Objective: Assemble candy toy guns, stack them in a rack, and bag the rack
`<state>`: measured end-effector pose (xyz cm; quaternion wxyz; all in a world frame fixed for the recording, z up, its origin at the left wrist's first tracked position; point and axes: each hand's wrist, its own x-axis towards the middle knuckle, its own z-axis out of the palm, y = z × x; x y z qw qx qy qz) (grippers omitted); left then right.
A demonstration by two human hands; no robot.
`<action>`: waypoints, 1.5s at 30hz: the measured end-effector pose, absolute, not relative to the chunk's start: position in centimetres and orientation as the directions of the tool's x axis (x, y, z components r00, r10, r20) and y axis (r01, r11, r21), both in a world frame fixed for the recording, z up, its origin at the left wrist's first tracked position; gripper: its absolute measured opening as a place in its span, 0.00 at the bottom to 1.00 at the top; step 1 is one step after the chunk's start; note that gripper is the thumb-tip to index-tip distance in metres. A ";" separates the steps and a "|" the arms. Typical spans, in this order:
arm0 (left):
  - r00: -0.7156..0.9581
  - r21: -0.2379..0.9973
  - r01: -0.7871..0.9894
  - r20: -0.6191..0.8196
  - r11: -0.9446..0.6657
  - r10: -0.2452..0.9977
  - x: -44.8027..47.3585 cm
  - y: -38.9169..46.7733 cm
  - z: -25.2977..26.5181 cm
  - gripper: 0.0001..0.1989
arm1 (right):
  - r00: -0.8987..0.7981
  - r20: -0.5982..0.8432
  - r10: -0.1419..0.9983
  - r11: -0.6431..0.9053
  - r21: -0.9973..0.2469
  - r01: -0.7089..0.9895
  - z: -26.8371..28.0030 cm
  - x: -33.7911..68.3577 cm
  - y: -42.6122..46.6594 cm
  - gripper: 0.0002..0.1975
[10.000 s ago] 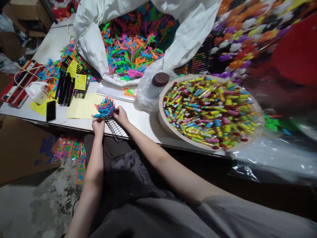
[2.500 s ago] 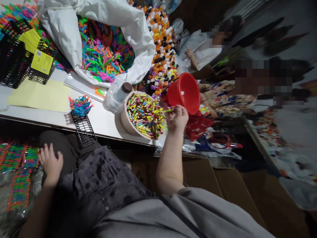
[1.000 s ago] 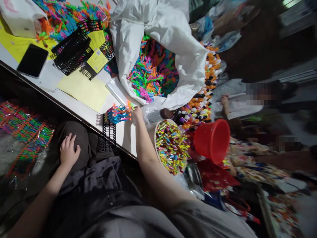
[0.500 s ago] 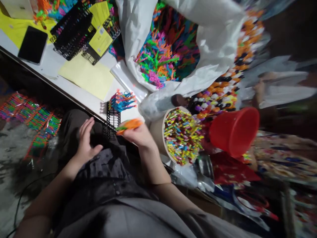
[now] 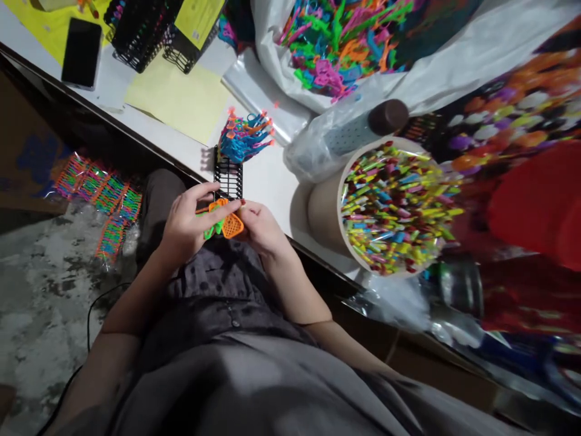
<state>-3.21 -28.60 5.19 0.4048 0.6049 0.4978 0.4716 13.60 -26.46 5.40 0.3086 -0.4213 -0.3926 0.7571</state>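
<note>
My left hand (image 5: pixel 185 225) and my right hand (image 5: pixel 264 229) meet at the table's front edge, above my lap. Between them are small plastic pieces: an orange lattice piece (image 5: pixel 233 226) and a bright green piece (image 5: pixel 216 229). The left fingers reach across these pieces from one side, while the right thumb and fingers pinch at the other; parts of the pieces are hidden by the fingers. Just beyond the fingertips lies a black plastic rack (image 5: pixel 229 175) with crossbars. At its far end stands a bunch of blue, orange and pink plastic pieces (image 5: pixel 245 139).
A tan bucket (image 5: pixel 324 209) of small colourful sticks stands right, beside a bagged, dark-capped bottle (image 5: pixel 349 130). Behind is a white sack (image 5: pixel 272 51) of plastic pieces. A phone (image 5: pixel 82 54) and black racks (image 5: pixel 140 36) lie left. Packed strips (image 5: pixel 109 191) are on the floor.
My left hand has moved in from the lap to the orange and green pieces, which my right hand held alone before. The view has shifted closer to the table.
</note>
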 end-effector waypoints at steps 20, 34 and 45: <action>0.112 0.957 -0.138 -0.242 0.256 0.964 -4.6 -29.8 1.5 0.29 | -0.330 -0.283 0.900 -0.245 -0.957 0.154 4.1 12.8 -27.4 0.12; -0.100 0.904 -0.276 -0.365 0.327 0.925 -3.8 -30.1 0.6 0.22 | -0.545 -0.175 0.820 0.212 -0.792 0.572 4.8 12.9 -25.6 0.17; -0.040 0.878 -0.270 -0.420 0.395 0.907 -4.9 -29.1 -1.1 0.20 | -0.526 -0.330 0.784 0.401 -0.378 0.834 5.2 11.3 -25.3 0.19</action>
